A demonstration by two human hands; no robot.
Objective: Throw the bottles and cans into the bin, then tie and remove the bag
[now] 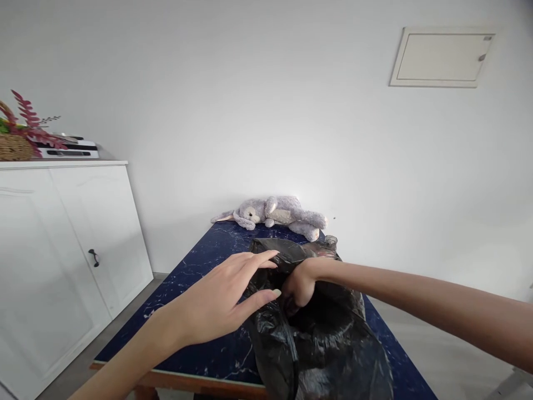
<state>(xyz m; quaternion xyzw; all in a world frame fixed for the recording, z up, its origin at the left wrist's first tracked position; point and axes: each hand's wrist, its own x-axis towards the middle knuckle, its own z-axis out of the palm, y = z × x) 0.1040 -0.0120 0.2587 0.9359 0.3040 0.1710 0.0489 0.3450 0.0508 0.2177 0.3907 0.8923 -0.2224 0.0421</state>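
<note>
A black plastic bag (333, 355) lies on the near right part of the table, its mouth gaping towards me. At the left side of that mouth is my left hand (235, 291), thumb and fingers apart, holding nothing; whether the fingertips touch the plastic I cannot tell. My right hand (300, 282) reaches in through the opening from the right, wrist bent down. Its fingers are lost in the dark inside, so anything they hold is hidden. Behind the bag a grey plush rabbit (283, 214) lies on its side along the far edge.
The blue marbled table (200, 261) has a wooden front edge and meets the white wall at the back. To the left stands a white cabinet (95, 222) bearing a woven basket (14, 147) and a white device (70, 149). A panel (445, 56) sits high on the wall.
</note>
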